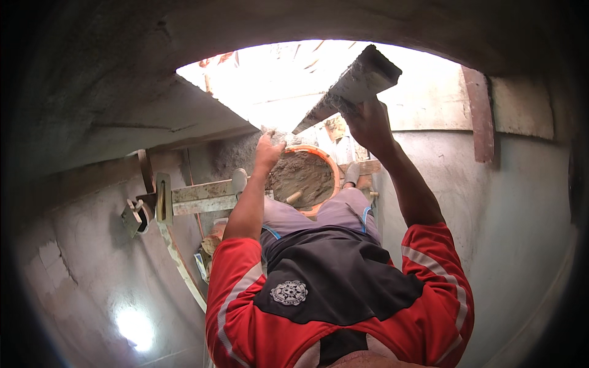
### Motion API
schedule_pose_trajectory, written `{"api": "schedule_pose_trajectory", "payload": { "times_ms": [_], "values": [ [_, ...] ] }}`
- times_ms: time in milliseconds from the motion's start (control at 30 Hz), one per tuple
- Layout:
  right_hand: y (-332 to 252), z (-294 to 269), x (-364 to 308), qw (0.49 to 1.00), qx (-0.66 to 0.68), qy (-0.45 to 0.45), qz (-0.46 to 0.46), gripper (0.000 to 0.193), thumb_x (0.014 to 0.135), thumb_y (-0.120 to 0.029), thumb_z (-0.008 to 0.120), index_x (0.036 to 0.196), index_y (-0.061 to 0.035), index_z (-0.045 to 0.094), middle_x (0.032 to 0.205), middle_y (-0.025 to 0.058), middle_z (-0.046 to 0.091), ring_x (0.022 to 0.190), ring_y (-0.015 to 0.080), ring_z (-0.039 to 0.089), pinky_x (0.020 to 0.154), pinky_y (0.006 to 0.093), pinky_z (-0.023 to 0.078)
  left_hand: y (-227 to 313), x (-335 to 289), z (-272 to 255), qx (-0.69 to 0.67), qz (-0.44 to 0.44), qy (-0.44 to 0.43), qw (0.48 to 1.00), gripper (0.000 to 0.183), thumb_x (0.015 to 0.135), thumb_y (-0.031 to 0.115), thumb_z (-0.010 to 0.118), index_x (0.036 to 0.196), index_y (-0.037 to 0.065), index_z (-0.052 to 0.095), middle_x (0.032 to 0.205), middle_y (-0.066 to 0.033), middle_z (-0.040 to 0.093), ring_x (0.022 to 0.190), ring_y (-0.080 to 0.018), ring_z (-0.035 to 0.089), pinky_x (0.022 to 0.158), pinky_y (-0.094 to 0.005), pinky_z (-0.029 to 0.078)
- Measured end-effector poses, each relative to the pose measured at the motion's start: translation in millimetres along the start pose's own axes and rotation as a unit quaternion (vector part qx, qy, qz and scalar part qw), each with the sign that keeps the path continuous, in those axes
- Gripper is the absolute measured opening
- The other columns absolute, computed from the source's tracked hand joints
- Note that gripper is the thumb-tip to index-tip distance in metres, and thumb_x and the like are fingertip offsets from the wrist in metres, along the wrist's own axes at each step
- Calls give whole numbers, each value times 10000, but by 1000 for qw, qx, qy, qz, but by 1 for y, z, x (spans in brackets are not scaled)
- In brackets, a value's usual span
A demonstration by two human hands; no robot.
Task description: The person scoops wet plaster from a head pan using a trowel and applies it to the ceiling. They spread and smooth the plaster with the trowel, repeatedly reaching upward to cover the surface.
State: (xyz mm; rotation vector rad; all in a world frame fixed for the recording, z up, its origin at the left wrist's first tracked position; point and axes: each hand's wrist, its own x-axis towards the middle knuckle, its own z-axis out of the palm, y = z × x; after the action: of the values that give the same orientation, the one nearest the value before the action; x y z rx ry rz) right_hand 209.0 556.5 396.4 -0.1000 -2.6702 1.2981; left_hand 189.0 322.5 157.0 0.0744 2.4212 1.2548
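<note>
My right hand (368,122), raised at the upper right, grips a long dark screed bar (359,86) crusted with mortar. The bar slants across the bright opening, its thick end up and right, its thin end pointing down and left. My left hand (270,151) is beside the corner of the grey slab, near the bar's thin end; its fingers are partly spread, and nothing shows in them. Whether they touch the slab is hard to tell. Below and between my hands sits an orange-rimmed tub (336,175) of wet mortar (300,175), with a wooden handle (294,197) sticking out.
Grey plastered slab (153,116) hangs overhead on the left and curves across the top. Wooden planks (202,196) run beside my feet at the left. A reddish-brown post (480,116) stands at the upper right against the plastered wall (442,165).
</note>
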Motion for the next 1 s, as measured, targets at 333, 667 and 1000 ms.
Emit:
{"api": "schedule_pose_trajectory", "payload": {
  "times_ms": [333,667,1000],
  "values": [
    [-51,15,8,994,13,-22,-110,237,821,-9,630,1046,29,566,921,134,663,801,150,641,688,280,505,-21,-39,-57,-5,-23,92,995,667,721,224,697,1273,-30,422,1265,-227,456,1185,-336,444,1014,-375,343],
    [-93,55,8,972,23,-146,-181,190,815,-31,643,996,16,607,884,91,618,779,145,591,668,272,478,74,-45,-33,-98,173,264,944,801,694,281,769,1296,-17,333,1212,-232,463,1149,-374,434,962,-437,362],
    [-147,137,24,975,90,-188,-78,126,807,7,627,934,10,625,924,66,606,774,119,585,699,252,483,-41,-19,-41,-112,109,339,928,607,717,187,738,1198,2,416,1133,-211,527,1070,-372,491,912,-448,387]
  ]
}}
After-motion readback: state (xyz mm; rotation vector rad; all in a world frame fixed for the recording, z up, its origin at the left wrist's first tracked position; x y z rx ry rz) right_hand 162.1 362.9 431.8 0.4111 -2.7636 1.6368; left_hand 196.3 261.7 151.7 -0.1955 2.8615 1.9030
